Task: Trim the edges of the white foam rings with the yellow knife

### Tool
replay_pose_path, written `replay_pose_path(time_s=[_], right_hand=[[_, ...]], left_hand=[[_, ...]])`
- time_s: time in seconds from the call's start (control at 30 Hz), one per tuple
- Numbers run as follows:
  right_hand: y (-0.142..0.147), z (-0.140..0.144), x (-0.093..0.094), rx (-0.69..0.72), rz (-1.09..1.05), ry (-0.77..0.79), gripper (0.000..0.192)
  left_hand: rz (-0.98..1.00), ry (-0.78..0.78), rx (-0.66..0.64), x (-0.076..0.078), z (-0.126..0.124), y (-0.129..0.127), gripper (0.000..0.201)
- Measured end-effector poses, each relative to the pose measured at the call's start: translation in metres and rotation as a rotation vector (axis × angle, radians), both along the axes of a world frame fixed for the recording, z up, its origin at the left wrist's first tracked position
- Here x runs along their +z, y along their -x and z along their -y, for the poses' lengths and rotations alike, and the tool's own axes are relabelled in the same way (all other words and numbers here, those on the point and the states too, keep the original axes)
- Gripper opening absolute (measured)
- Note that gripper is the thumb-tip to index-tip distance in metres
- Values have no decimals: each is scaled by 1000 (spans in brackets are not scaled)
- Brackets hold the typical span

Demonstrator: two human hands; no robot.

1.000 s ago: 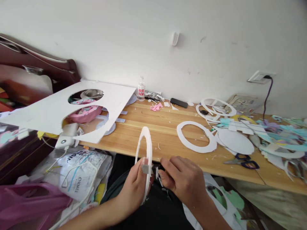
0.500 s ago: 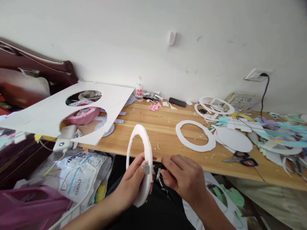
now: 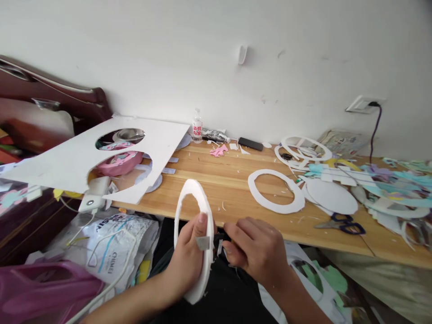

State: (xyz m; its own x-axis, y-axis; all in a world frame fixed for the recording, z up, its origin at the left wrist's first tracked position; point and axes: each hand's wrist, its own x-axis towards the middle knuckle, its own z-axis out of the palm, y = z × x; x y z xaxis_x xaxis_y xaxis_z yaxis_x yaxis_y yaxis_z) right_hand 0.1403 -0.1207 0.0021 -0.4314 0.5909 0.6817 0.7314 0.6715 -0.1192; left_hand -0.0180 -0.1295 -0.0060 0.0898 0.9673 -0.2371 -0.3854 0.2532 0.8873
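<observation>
My left hand (image 3: 189,258) grips a white foam ring (image 3: 189,198) upright over my lap, thumb on its right band beside a small grey tab. My right hand (image 3: 258,249) is closed against the ring's right edge, pinching a small dark tool (image 3: 219,236) whose shape I cannot make out; white scraps hang by it. Both hands sit just in front of the wooden table's (image 3: 216,180) near edge.
On the table lie another white ring (image 3: 275,191), a white oval disc (image 3: 332,196), scissors (image 3: 340,224), stacked rings (image 3: 302,150), coloured paper cut-outs (image 3: 398,184), a small bottle (image 3: 197,126) and a black phone (image 3: 250,144). A large white board with cut holes (image 3: 84,155) overhangs the left end; bags fill the floor at left.
The ring has turned in my left hand, from nearly edge-on to showing more of its face. My left thumb has shifted up along the band. My right hand stays at the edge.
</observation>
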Motion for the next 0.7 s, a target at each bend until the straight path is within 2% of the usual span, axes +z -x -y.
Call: replay_pose_path(time_s=[0.1, 0.37, 0.7], right_hand=[[-5, -2, -2, 11, -1, 17, 42], [-1, 1, 1, 20, -27, 18, 40], [-3, 2, 0, 10, -66, 39, 38]], left_hand=[[58, 49, -29, 0, 2, -1, 55], [112, 56, -84, -5, 4, 0, 54], [175, 6, -159, -9, 7, -1, 53]])
